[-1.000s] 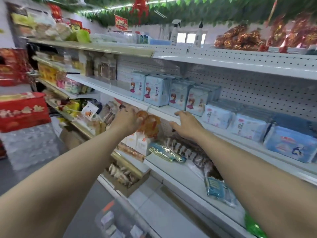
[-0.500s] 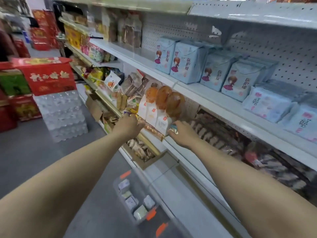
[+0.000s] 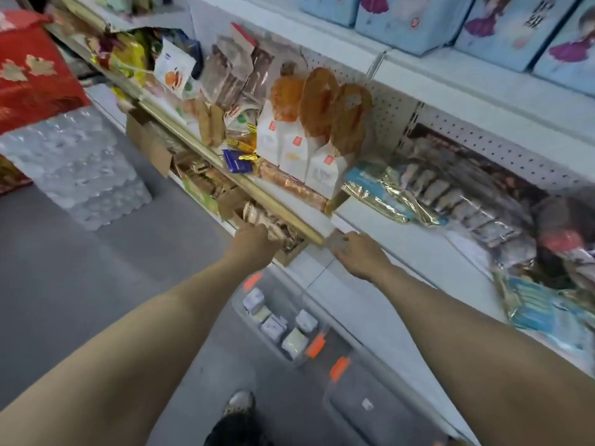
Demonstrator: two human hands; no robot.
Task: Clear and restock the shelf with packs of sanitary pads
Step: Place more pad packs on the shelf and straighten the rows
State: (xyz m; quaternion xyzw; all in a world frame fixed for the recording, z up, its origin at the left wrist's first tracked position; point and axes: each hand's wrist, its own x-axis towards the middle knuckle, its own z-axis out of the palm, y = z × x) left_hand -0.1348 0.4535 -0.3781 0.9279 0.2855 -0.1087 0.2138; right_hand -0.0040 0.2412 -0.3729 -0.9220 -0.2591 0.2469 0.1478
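**Me:** White shelf (image 3: 483,88), high above the bin (image 3: 354,387), holds the blue pads (image 3: 415,17). My left hand (image 3: 254,243) and right hand (image 3: 357,255) hang just above the bin.

**Mate:** Holding anything?

**Me:** Only their backs show, with the fingers tucked from view. I cannot tell.

**Mate:** Then I'd free them, reach up, and take each pack squarely, low on its sides.
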